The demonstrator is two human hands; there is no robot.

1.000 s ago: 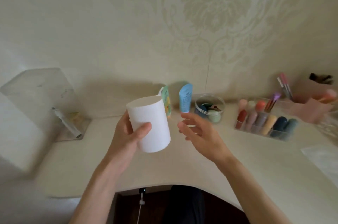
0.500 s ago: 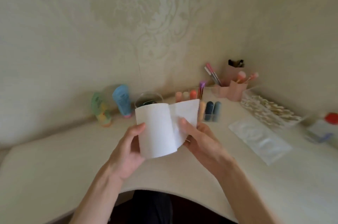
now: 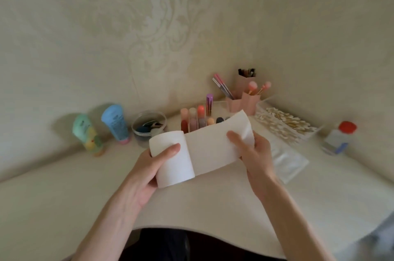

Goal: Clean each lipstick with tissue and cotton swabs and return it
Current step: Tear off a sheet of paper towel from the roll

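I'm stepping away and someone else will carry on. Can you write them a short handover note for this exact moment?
Left hand grips the tissue roll above the desk. Right hand pinches the loose sheet, drawn out but not torn off. Lipsticks stand in the clear organiser behind the sheet; cotton swabs lie in the clear tray farther right. Done: sheet unrolled. Left: tear it off, then clean and return each lipstick; none looks taken out yet.
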